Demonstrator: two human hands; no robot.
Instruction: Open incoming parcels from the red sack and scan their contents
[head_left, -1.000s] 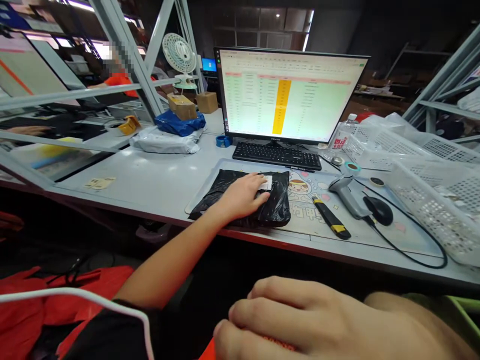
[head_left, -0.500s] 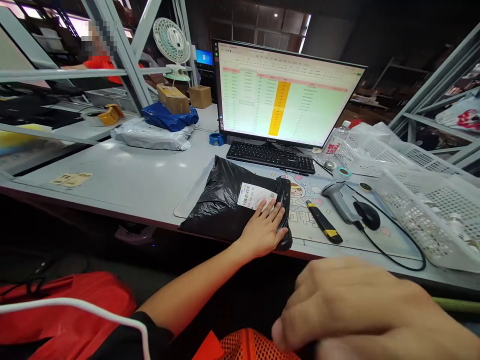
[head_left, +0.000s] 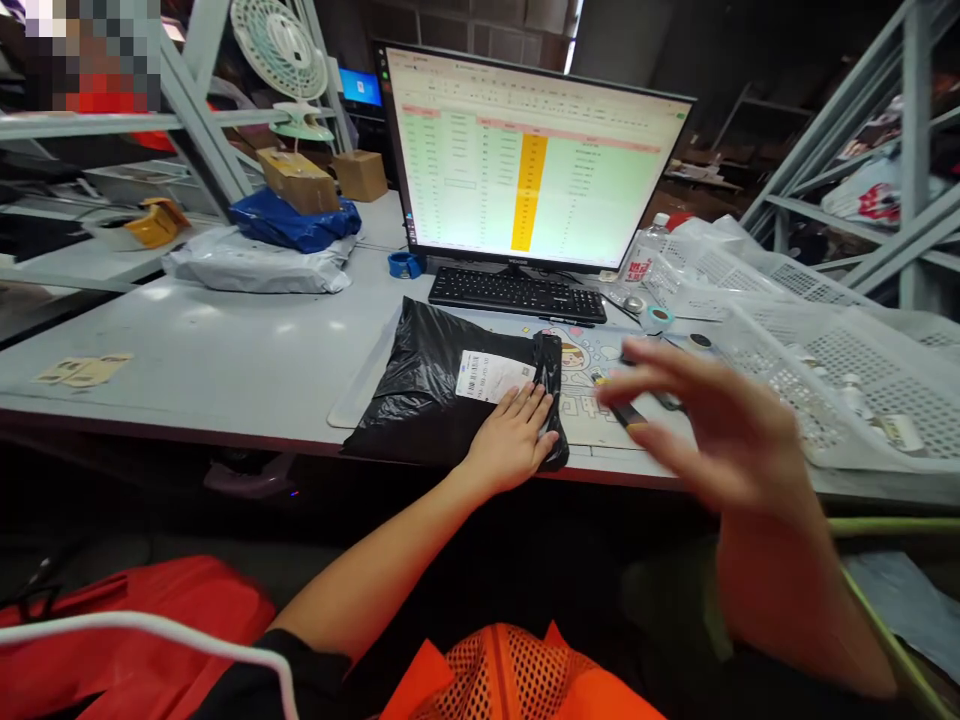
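A black plastic mailer bag (head_left: 424, 390) with a white printed label (head_left: 491, 377) lies at the table's front edge. My left hand (head_left: 510, 440) rests flat on its right end, fingers stretched over the lower edge of the label. Slightly blurred, my right hand (head_left: 720, 430) hovers right of the bag with thumb and fingers apart, holding nothing. Partly covered by its fingertips is a black and yellow utility knife (head_left: 627, 414) on the patterned desk mat (head_left: 592, 432). The barcode scanner and mouse are mostly hidden behind that hand.
Behind the bag stand a keyboard (head_left: 517, 293) and a monitor (head_left: 465, 170). White plastic baskets (head_left: 817, 400) occupy the right side. Back left are a grey mailer (head_left: 255, 265), a blue bag (head_left: 296, 222), cardboard boxes (head_left: 360, 175) and a fan (head_left: 281, 50). A person in red is beyond the rack.
My right hand has risen from low at the right to above the desk by the utility knife, its fingers spreading. My left hand stays on the bag. The view has shifted slightly right.
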